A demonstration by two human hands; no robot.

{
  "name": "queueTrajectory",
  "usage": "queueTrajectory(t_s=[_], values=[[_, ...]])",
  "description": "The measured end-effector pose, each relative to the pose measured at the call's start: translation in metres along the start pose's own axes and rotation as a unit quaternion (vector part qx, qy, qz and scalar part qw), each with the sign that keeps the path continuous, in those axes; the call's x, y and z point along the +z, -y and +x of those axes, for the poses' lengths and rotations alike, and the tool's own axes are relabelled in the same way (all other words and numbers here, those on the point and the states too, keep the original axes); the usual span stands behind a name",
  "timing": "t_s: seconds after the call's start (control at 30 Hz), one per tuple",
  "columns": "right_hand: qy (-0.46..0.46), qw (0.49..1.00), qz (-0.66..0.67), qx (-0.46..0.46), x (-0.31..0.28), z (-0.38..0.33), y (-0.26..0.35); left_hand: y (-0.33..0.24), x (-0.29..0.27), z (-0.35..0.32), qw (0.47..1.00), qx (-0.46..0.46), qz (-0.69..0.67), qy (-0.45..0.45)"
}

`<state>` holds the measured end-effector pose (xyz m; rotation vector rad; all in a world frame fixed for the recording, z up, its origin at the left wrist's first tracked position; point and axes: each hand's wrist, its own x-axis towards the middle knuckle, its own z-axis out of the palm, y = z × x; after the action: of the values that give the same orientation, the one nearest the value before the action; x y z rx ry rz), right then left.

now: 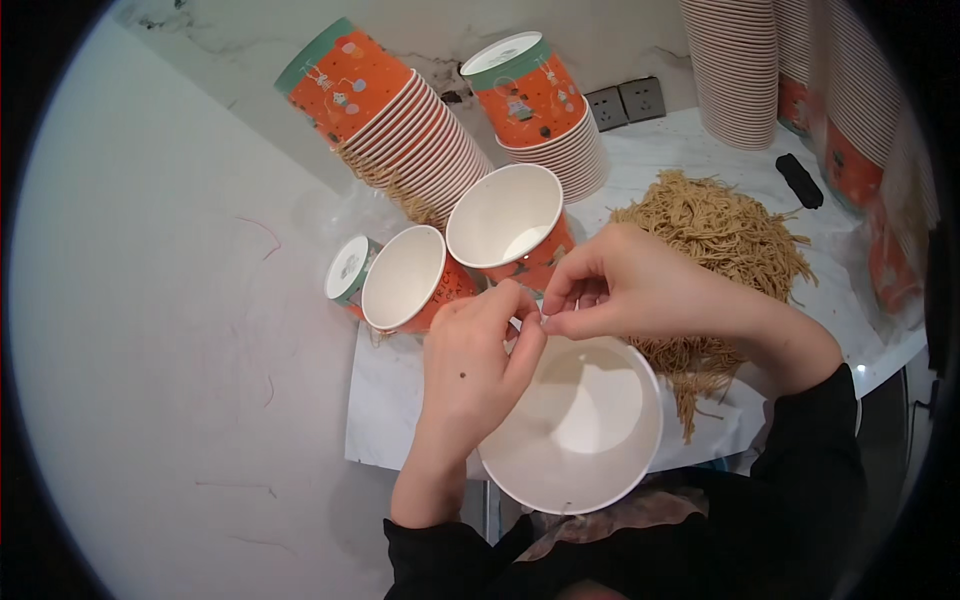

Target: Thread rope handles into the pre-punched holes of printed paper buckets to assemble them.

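Above the rim of a large white paper tub [535,465], my left hand [480,350] and my right hand [635,290] meet with fingertips pinched close together. Whatever sits between the fingers is too small to make out. The tub is open at the top and leans toward my body; its inside looks bare apart from a tiny dark speck by the near rim. Just beyond my hands stand two orange paper cups with white insides, a left cup [405,280] and a right cup [507,215]. A heap of tan noodles [715,225] lies beyond and under my right forearm.
Stacked orange-and-green cups [350,90] lean at the back left, with noodle strands on them. Another cup stack [525,100] stands beside wall sockets [625,103]. Tall stacks [735,70] rise at the back right, near a black object [798,180]. A small cup [350,265] lies tipped at left.
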<state>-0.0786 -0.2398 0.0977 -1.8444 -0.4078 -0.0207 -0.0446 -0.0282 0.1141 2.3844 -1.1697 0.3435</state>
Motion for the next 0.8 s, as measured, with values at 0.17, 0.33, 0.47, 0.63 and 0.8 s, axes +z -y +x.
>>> queueTrajectory(t_s=[0.17, 0.33, 0.47, 0.63, 0.8], values=[[-0.003, 0.999, -0.032, -0.012, 0.002, 0.006, -0.01, 0.034, 0.019, 0.001, 0.963, -0.065, -0.26, 0.037], [-0.011, 0.994, -0.107, 0.0, 0.006, 0.009, -0.016, 0.065, 0.038, -0.003, 0.847, -0.134, -0.493, 0.151], [-0.016, 0.992, -0.12, -0.026, 0.01, 0.012, -0.026, 0.083, 0.052, -0.012, 0.768, -0.147, -0.604, 0.158], [0.004, 0.989, -0.13, -0.072, 0.013, 0.016, -0.031, 0.081, 0.057, -0.017, 0.781, -0.144, -0.592, 0.14], [-0.008, 0.972, -0.184, -0.145, 0.014, 0.018, -0.032, 0.096, 0.048, -0.025, 0.862, -0.155, -0.451, 0.171]])
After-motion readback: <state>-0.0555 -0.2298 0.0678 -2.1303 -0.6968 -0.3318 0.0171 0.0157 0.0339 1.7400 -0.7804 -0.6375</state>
